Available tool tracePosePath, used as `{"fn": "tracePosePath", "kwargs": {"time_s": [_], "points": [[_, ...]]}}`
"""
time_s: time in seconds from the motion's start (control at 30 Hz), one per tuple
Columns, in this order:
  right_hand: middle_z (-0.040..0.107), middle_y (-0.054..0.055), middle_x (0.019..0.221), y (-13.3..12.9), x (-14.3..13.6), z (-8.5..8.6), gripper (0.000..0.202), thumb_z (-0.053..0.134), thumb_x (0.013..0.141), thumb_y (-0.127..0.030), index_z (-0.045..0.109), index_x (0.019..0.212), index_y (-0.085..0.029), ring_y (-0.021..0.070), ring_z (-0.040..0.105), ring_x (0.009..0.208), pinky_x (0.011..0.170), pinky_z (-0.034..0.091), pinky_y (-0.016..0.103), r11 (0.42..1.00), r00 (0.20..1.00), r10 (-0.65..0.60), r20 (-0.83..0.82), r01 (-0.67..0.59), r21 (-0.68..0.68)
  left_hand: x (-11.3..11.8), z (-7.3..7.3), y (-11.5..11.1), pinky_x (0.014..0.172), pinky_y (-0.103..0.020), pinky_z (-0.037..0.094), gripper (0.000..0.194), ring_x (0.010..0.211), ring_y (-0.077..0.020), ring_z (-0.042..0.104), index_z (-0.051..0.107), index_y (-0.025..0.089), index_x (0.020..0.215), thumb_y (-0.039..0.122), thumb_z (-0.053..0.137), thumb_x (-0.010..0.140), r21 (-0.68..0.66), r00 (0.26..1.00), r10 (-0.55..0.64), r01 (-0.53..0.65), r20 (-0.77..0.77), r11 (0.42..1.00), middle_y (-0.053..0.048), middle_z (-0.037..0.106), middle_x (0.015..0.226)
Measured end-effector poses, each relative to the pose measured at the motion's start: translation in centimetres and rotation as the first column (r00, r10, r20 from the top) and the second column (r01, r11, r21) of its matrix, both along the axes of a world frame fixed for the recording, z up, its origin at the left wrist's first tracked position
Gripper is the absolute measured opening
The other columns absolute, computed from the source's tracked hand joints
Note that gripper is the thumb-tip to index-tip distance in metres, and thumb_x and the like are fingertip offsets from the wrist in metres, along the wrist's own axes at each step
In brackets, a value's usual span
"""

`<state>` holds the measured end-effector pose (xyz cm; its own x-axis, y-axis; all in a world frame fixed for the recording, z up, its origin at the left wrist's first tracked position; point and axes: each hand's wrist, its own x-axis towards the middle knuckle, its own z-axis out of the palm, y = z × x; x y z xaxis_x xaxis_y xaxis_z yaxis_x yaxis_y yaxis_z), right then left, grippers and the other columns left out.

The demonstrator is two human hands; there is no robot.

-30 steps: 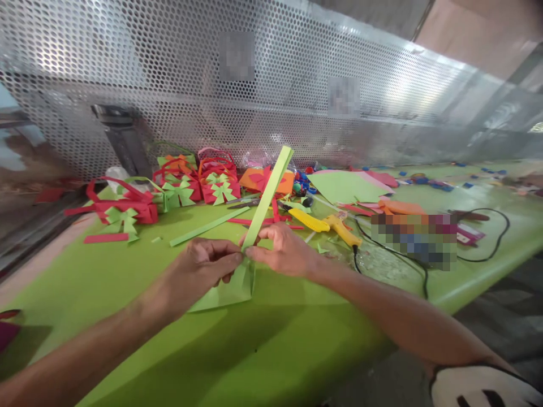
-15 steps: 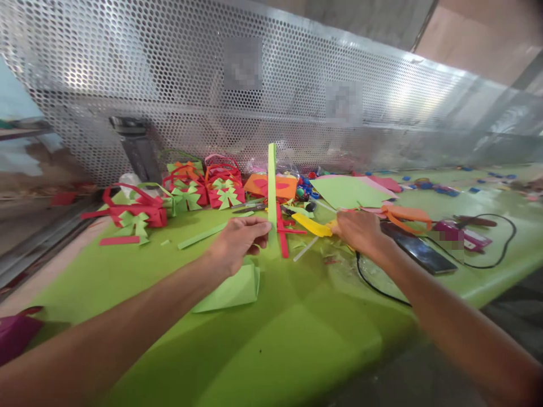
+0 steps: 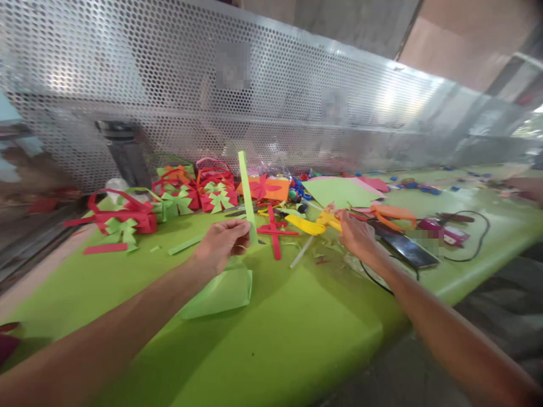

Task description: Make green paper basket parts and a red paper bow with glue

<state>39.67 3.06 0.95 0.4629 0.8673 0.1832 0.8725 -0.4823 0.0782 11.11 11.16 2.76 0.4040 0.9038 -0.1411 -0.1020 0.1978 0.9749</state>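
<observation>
One green paper strip [image 3: 245, 186], prob. light & easily creased, stood near-upright over the bench [image 3: 297, 339], L fingers [image 3: 241, 228] pinching its lower part, a sound hold; R fingers [image 3: 345, 219] gripped the yellow glue gun [image 3: 328, 218], prob. stiffer, heavier

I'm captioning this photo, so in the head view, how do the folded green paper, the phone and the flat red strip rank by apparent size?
1. Folded green paper
2. Phone
3. Flat red strip
</observation>
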Motion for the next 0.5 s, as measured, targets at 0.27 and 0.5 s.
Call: {"fn": "tracePosePath", "kwargs": {"time_s": [0.27, 0.5], "points": [[0.061, 0.021, 0.101, -1.0, 0.9, 3.4, 0.043, 0.041, 0.083, -0.015, 0.042, 0.127, -0.013, 0.0345, 0.059, 0.093, 0.075, 0.042, 0.045, 0.948, 0.999, -0.046, -0.021, 0.05, 0.314, 1.4, 0.5, 0.2, 0.04, -0.018, 0.043, 0.016, 0.04, -0.0077, 0.053, 0.061, 0.013, 0.065, 0.023, 0.073, 0.061, 0.024, 0.997, -0.081, 0.081, 0.014, 0.996, 0.002, 0.059, 0.049], [0.063, 0.007, 0.077, 0.8, -2.3, 6.3, 0.039, 0.032, 0.09, -0.044, 0.053, 0.108, -0.016, 0.0197, 0.061, 0.068, 0.062, 0.05, 0.032, 0.821, 0.884, 0.352, -0.307, -0.133, 0.556, -0.7, 1.8, -0.1, 0.041, -0.021, 0.047, 0.017, 0.041, -0.0098, 0.055, 0.06, 0.013, 0.065, 0.024, 0.072, 0.061, 0.043, 1.0, 0.017, -0.016, -0.017, 0.999, 0.001, 0.06, 0.05]]}}
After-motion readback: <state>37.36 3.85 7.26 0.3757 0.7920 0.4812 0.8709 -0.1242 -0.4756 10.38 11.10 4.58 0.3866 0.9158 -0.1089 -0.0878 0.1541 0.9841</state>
